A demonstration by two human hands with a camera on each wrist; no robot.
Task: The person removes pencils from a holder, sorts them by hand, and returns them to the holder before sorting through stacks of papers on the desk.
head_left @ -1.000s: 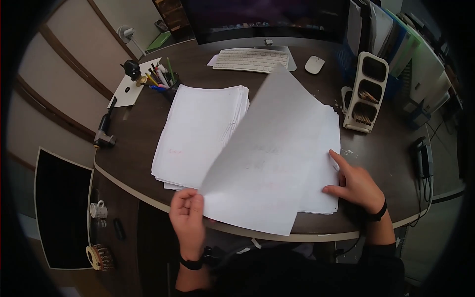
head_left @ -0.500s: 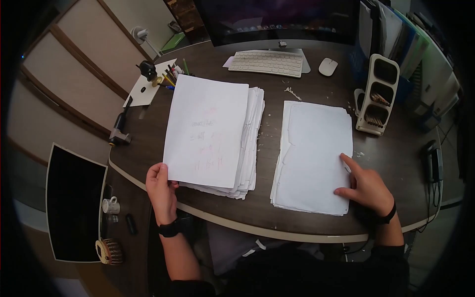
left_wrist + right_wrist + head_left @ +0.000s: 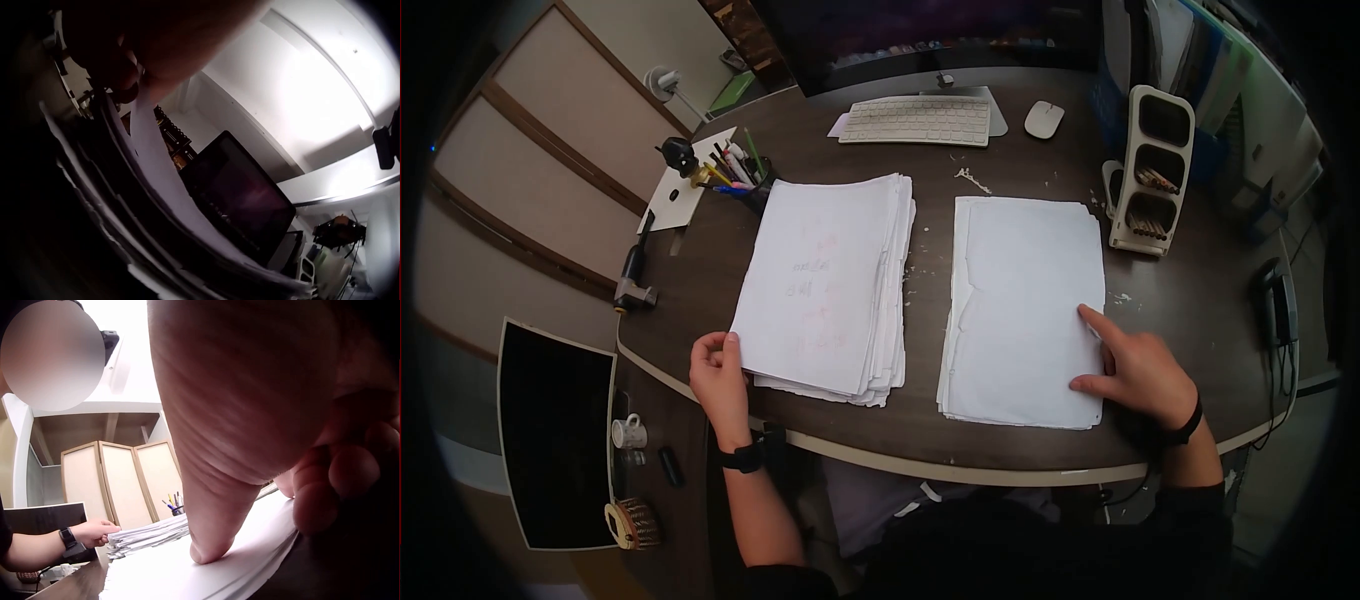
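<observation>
On the left of the desk lies a thick, uneven stack of paper (image 3: 897,330). Its top sheet (image 3: 810,235) bears faint grey and reddish writing. My left hand (image 3: 720,385) pinches that sheet at its near left corner; the left wrist view shows the sheet (image 3: 159,153) bowed up from the layers under it. A second paper stack (image 3: 1025,300), blank on top, lies to the right. My right hand (image 3: 1142,375) rests at its right edge, thumb and index finger stretched onto the paper. In the right wrist view the thumb (image 3: 209,540) presses on the top sheet, with other fingers bent beside the edge.
Behind the stacks are a keyboard (image 3: 915,121), a mouse (image 3: 1044,120) and a monitor (image 3: 930,40). A pen cup (image 3: 757,190) stands behind the left stack, a pencil-filled organizer (image 3: 1152,170) at the right. Paper scraps (image 3: 973,180) lie between the stacks.
My left hand has carried the written sheet from the right stack over to the left one and lowered it there. The right hand stays on the right stack. The head view has shifted slightly.
</observation>
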